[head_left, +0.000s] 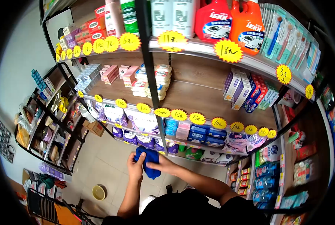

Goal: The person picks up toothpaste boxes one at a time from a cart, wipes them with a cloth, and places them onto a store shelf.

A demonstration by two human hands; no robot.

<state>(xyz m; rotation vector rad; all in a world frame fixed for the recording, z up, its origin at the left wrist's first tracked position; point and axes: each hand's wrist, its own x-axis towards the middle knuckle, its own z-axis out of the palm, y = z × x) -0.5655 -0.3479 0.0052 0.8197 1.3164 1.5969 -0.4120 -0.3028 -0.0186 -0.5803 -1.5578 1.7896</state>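
A bunched dark-blue cloth (151,171) is held in front of my body, above the tiled floor. My left hand (135,165) grips its left side, the thumb lying over the cloth. From the right, my right hand (163,165) holds the other side, fingers partly hidden by the folds. Just beyond the cloth are the lower shelves with purple packs (145,139) and blue boxed packs (207,135). Neither hand touches the shelves.
A tall shelf unit rises ahead, its middle board (190,95) bearing toothpaste boxes (241,90) and white-lidded packs (152,80). Red and orange detergent jugs (248,32) stand higher. A yellowish bowl (99,192) sits on the floor, left. More shelves flank both sides.
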